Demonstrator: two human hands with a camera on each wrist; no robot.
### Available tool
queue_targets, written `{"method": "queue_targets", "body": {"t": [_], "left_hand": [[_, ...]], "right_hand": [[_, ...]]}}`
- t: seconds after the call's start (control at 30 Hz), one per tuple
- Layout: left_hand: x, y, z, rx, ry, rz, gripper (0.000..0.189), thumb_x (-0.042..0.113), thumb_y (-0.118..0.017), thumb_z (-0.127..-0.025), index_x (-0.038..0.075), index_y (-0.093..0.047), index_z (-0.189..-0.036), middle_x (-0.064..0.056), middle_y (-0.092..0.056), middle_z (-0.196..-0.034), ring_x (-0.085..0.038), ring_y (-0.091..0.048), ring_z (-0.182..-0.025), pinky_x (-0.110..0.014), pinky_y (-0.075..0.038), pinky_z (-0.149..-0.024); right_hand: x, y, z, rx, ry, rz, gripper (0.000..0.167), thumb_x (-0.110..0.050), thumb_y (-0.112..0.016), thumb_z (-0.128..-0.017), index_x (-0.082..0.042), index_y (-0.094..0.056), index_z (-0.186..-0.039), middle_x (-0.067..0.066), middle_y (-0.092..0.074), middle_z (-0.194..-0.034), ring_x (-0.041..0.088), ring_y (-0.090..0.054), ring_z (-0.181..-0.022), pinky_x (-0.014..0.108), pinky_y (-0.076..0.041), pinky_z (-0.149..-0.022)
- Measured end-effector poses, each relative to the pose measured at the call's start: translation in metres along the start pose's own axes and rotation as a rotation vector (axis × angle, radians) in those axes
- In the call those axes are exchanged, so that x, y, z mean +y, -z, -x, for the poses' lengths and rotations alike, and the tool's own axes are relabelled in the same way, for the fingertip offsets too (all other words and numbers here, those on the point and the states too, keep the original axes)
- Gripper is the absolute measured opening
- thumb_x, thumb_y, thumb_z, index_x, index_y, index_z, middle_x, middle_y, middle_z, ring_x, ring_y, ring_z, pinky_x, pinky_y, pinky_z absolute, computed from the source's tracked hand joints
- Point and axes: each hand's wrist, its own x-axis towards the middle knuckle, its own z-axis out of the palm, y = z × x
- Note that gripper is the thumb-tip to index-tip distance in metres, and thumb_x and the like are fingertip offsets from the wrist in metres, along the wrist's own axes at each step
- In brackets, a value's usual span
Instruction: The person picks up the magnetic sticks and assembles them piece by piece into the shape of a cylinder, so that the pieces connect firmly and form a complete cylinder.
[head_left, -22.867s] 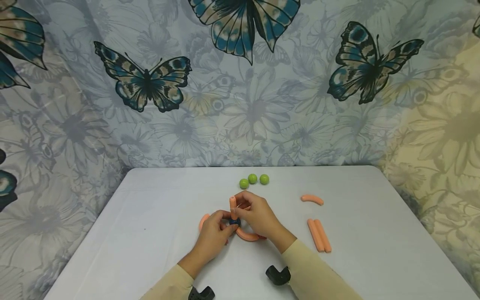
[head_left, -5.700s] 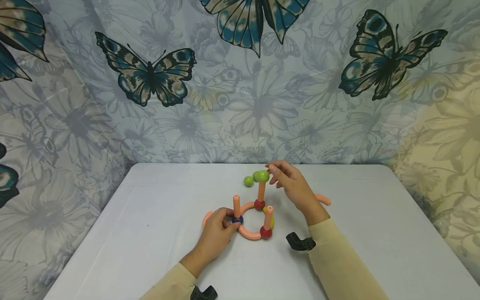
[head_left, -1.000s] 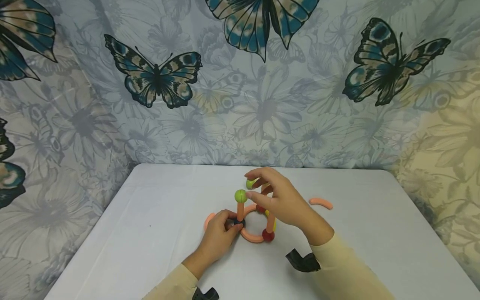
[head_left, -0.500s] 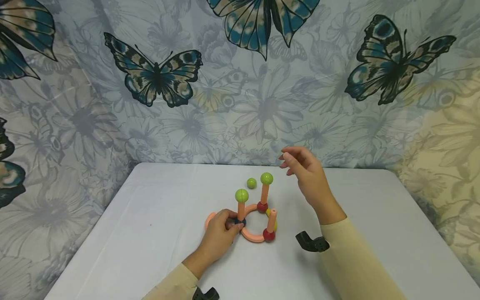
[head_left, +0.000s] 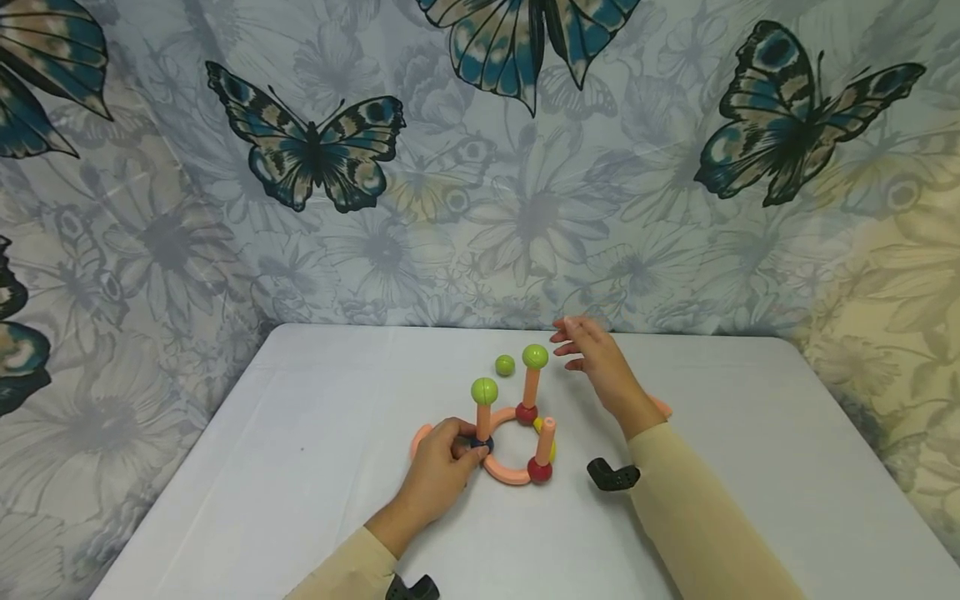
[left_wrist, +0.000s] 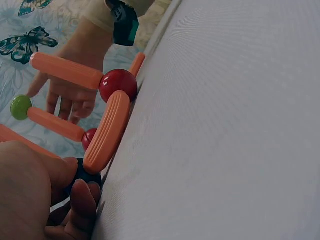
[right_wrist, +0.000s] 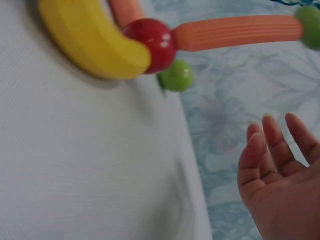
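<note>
My left hand (head_left: 437, 467) pinches a dark blue ball connector (left_wrist: 89, 172) low on a toy structure of rods and balls. Curved orange rods (head_left: 510, 476), a yellow curved rod (right_wrist: 90, 37) and two red balls (head_left: 540, 470) form the rest of its ring. Orange straight rods stand upright on the blue and red balls. Green balls cap two of these, the left one (head_left: 484, 391) and the far one (head_left: 536, 357); the front right rod (head_left: 546, 442) has a bare top. Beside the far green ball hovers my right hand (head_left: 600, 367), fingers spread, holding nothing.
One loose green ball (head_left: 505, 365) lies behind the structure. A curved orange rod (head_left: 662, 406) is partly hidden behind the right forearm. Another orange piece (head_left: 420, 437) shows behind the left hand. Patterned cloth (head_left: 525, 250) rises behind the white table (head_left: 330, 375).
A second later, my right hand has left the green ball on the left rod, risen rightward, then lowered beside the far green ball. Earlier, that left rod was bare. My left hand stays put.
</note>
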Motion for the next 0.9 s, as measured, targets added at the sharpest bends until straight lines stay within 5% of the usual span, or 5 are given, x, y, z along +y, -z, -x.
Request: {"method": "queue_targets", "body": {"t": [0.2,0.37,0.6,0.9], "left_hand": [[-0.002,0.001,-0.002,0.003,-0.001,-0.005,0.021,0.013,-0.079,-0.103,0.004,-0.070,-0.121,0.001,-0.056,-0.085,-0.009,-0.057,-0.060,-0.025,-0.049,-0.054],[-0.002,0.001,-0.002,-0.001,0.004,-0.015,0.022,0.013,-0.079,-0.103,0.004,-0.070,-0.121,0.001,-0.056,-0.084,-0.008,-0.056,-0.061,-0.025,-0.048,-0.054],[-0.002,0.001,-0.003,0.003,0.000,-0.027,0.021,0.013,-0.079,-0.103,0.005,-0.070,-0.120,0.002,-0.056,-0.085,-0.009,-0.056,-0.063,-0.025,-0.048,-0.055],[-0.003,0.001,-0.002,-0.003,0.013,-0.033,0.022,0.012,-0.079,-0.103,0.004,-0.070,-0.121,0.002,-0.056,-0.084,-0.008,-0.057,-0.061,-0.026,-0.049,-0.054]], "right_hand": [[0.017,-0.008,-0.015,-0.039,-0.055,0.023,0.066,-0.053,-0.042,-0.117,0.003,-0.051,-0.152,0.023,-0.057,-0.139,0.038,-0.058,-0.123,0.047,-0.050,-0.097],[0.029,-0.014,-0.024,-0.110,-0.111,0.074,0.065,-0.054,-0.051,-0.114,-0.003,-0.051,-0.154,0.020,-0.053,-0.150,0.037,-0.055,-0.131,0.051,-0.051,-0.103],[0.036,-0.020,-0.031,-0.212,-0.081,0.164,0.050,-0.018,-0.062,-0.107,-0.006,-0.053,-0.155,0.017,-0.056,-0.147,0.034,-0.058,-0.116,0.045,-0.051,-0.092],[0.039,-0.029,-0.035,-0.345,-0.016,0.312,0.058,-0.039,-0.077,-0.104,-0.015,-0.058,-0.153,0.008,-0.058,-0.152,0.034,-0.051,-0.140,0.064,-0.038,-0.116]]}}
